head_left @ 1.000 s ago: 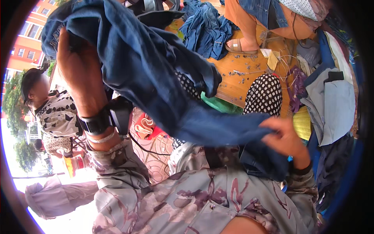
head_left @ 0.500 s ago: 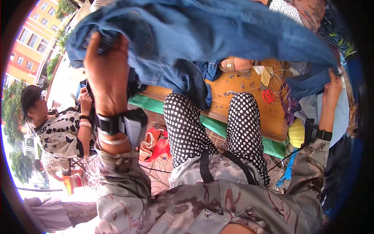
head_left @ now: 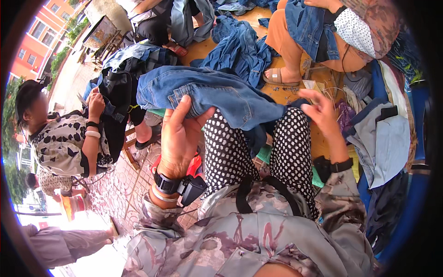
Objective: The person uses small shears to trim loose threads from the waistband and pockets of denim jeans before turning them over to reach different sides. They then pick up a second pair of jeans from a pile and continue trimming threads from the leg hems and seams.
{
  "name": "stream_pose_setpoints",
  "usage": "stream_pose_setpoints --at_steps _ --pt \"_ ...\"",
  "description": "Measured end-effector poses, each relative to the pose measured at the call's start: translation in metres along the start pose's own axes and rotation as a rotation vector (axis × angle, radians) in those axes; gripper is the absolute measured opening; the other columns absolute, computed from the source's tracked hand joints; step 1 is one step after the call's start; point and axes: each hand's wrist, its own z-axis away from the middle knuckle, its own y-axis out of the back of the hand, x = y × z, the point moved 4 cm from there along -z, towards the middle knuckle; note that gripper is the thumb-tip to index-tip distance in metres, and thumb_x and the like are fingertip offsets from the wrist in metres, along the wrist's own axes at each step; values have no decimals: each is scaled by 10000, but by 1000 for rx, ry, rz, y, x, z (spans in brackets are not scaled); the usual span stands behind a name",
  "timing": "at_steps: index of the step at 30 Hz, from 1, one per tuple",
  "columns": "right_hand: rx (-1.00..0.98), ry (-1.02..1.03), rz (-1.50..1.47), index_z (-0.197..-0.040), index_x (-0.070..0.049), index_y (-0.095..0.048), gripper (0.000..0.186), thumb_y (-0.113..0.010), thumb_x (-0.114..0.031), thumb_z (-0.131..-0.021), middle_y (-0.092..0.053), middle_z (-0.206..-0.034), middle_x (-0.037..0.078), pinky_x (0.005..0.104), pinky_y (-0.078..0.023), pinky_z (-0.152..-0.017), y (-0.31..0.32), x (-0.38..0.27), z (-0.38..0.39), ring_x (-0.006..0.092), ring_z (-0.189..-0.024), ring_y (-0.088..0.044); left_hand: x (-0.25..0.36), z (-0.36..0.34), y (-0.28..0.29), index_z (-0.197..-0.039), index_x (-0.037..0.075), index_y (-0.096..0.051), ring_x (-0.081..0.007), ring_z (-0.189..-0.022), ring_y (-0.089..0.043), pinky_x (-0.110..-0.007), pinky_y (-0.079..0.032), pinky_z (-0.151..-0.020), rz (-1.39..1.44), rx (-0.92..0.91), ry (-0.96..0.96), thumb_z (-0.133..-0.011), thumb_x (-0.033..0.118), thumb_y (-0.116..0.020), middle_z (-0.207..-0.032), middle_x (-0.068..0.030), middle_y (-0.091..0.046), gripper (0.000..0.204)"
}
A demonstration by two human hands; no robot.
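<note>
Blue jeans (head_left: 221,97) lie across my knees, which are covered in black cloth with white dots (head_left: 288,152). My left hand (head_left: 180,138) grips the near edge of the jeans by a pocket, thumb on top, and wears a strapped device (head_left: 191,189) at the wrist. Just past the right end of the jeans, my right hand (head_left: 323,115) is raised with fingers apart and nothing visible in it. A camouflage garment (head_left: 212,244) covers my body and forearms.
A co-worker (head_left: 60,143) in a cap handles dark garments at left; others sit ahead, including one in sandals (head_left: 281,78). Heaped jeans (head_left: 235,46) lie on a wooden platform (head_left: 323,147), with folded pale garments (head_left: 383,143) at right. A red bag (head_left: 196,161) is on the paving (head_left: 138,203).
The jeans, earlier held up and stretched out in both hands, have come down onto my knees. My left hand moved down and rightward. My right hand let go and moved leftward.
</note>
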Motion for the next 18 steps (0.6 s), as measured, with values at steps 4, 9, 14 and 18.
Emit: stream_pose_setpoints --at_steps 4,9,14,18 --pt "-168 72 -97 -1227 -12 -512 435 -582 -16 -798 -573 -1176 42 176 -407 -746 -49 -6 -41 36 -942 -512 1 10 -10 -1148 112 -529 -217 -989 -612 -424 -529 -820 -70 -91 -2 -914 119 -523 -1099 -50 -614 234" --pt "-413 24 -198 -1263 -17 -491 477 -545 39 -792 -570 -1146 5 200 -422 -780 -99 25 -68 66 -925 -533 0 18 -12 -1145 120 -531 -212 -976 -615 -404 -540 -764 -94 -71 10 -918 126 -520 -1096 -50 -616 227" --pt "-478 77 -107 -967 12 -615 204 -588 23 -765 -588 -765 20 237 -429 -652 -116 74 -72 78 -705 -509 6 10 8 -1165 83 -538 -191 -942 -631 -360 -553 -723 -161 -90 31 -947 108 -465 -1096 -60 -623 231" --pt "-138 -140 -73 -916 9 -632 114 -621 -29 -810 -580 -741 -1 226 -429 -624 -79 61 -82 62 -683 -515 7 -13 9 -1106 44 -546 -181 -898 -637 -338 -557 -693 -196 -41 75 -952 139 -473 -1038 -66 -633 195"
